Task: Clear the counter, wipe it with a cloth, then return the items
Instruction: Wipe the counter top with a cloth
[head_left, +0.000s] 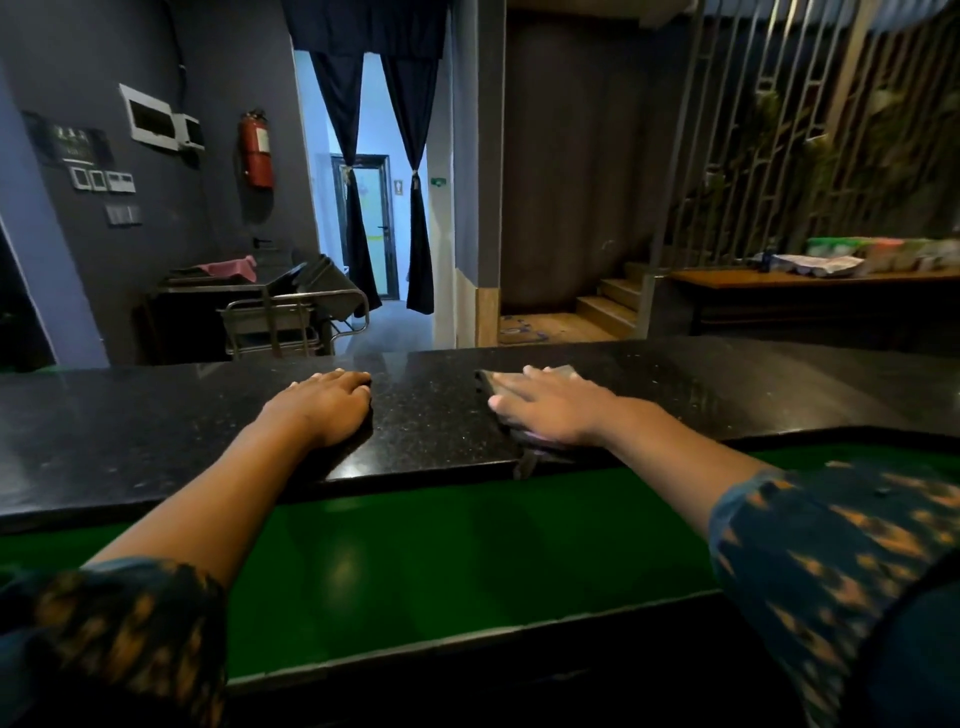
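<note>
A dark, speckled stone bench (156, 431) is seen across the middle of the view, and both arms of the person are stretched over it. The left hand (324, 405) is laid palm down on the bench surface, with its fingers straight and close together; nothing is held by it. The right hand (550, 408) is laid flat as well, with its fingers spread, and it is pressed on a grey cloth (558, 372). The cloth is lying on the bench under this hand. Its far edge is seen beyond the fingertips, and a small corner of it hangs over the near edge of the bench, below the wrist. The fingers are not curled around the cloth; they rest on top of it.

Below the near edge of the bench a lower green surface (415, 561) is found, between the bench and the person. Patterned dark blue sleeves (831, 551) with orange marks are worn on both arms.

Behind the bench, a red fire extinguisher (257, 150) is fixed on the grey wall at the left. A doorway with dark curtains (358, 208) tied at the sides is seen in the middle. A metal trolley (291, 322) stands on the floor near the doorway. At the right, wooden steps (608, 306) and a long wooden table (779, 283) with blurred packages are visible.
</note>
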